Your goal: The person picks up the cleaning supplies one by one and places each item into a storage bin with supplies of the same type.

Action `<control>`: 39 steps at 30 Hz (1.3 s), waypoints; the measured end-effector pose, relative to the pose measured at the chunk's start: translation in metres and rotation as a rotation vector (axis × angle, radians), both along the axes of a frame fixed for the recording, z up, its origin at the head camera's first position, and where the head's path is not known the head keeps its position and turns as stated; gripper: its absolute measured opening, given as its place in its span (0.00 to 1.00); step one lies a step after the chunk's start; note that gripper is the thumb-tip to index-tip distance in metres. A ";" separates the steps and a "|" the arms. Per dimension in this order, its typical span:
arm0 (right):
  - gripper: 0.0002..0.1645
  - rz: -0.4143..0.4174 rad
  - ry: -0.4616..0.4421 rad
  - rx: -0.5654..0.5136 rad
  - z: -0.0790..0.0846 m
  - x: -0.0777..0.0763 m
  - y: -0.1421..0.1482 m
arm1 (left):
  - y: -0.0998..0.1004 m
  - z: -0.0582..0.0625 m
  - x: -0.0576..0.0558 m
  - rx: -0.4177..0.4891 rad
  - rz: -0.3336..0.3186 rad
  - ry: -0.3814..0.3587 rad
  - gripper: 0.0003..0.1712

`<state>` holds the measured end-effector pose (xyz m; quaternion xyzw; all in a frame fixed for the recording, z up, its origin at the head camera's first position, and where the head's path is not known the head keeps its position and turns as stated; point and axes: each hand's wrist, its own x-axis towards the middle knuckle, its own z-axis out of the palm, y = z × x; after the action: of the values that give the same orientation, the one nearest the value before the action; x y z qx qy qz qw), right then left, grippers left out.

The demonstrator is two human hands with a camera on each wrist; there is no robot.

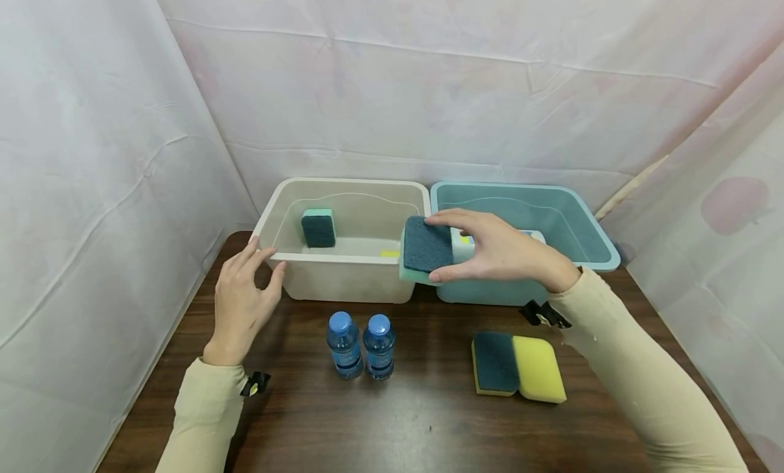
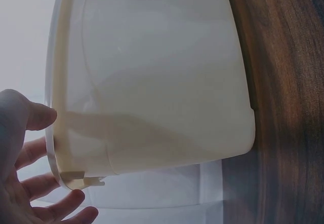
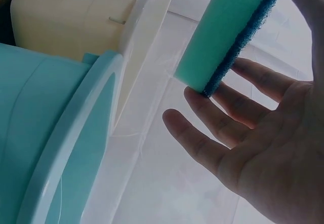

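Observation:
My right hand [image 1: 499,252] pinches a green sponge [image 3: 223,36] with a dark scouring pad [image 1: 427,245] between thumb and fingers. In the head view that sponge overlaps the right front corner of the cream bin [image 1: 346,280], at the side of the blue bin [image 1: 490,290]. At the cream bin's left front corner, my left hand [image 1: 241,299] holds the rim, thumb in front and fingers over it. Another green sponge [image 1: 318,229] with a dark pad stands inside the cream bin. A bit of yellow [image 1: 389,253] shows behind its front rim.
Two small blue-capped water bottles [image 1: 346,350] [image 1: 380,350] stand before the cream bin. Right of them, two yellow sponges [image 1: 496,364] [image 1: 539,369] lie on the dark wooden table [image 1: 392,439]. A white labelled item [image 1: 534,235] lies in the blue bin, partly behind my hand. Pale curtains [image 1: 392,105] enclose the table.

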<state>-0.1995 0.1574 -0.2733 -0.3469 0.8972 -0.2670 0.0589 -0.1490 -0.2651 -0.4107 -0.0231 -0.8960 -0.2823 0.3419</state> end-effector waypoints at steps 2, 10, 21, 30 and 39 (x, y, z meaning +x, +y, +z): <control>0.54 0.001 0.004 -0.002 0.002 -0.001 -0.001 | 0.001 0.000 0.000 0.000 0.001 -0.001 0.20; 0.54 -0.013 -0.010 0.000 0.006 -0.008 -0.004 | 0.001 0.002 0.000 -0.005 0.007 -0.002 0.21; 0.55 -0.017 -0.019 0.001 0.011 -0.019 -0.008 | 0.001 0.000 -0.001 -0.011 0.014 0.009 0.22; 0.56 -0.037 0.023 0.044 0.010 -0.029 -0.011 | 0.002 0.001 -0.002 -0.013 0.009 0.020 0.22; 0.57 -0.030 0.050 0.087 0.014 -0.043 -0.016 | 0.003 0.000 -0.002 -0.014 0.014 0.015 0.22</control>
<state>-0.2426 0.1410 -0.2589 -0.3369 0.9143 -0.2198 0.0475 -0.1509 -0.2620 -0.4111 -0.0215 -0.8957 -0.2733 0.3501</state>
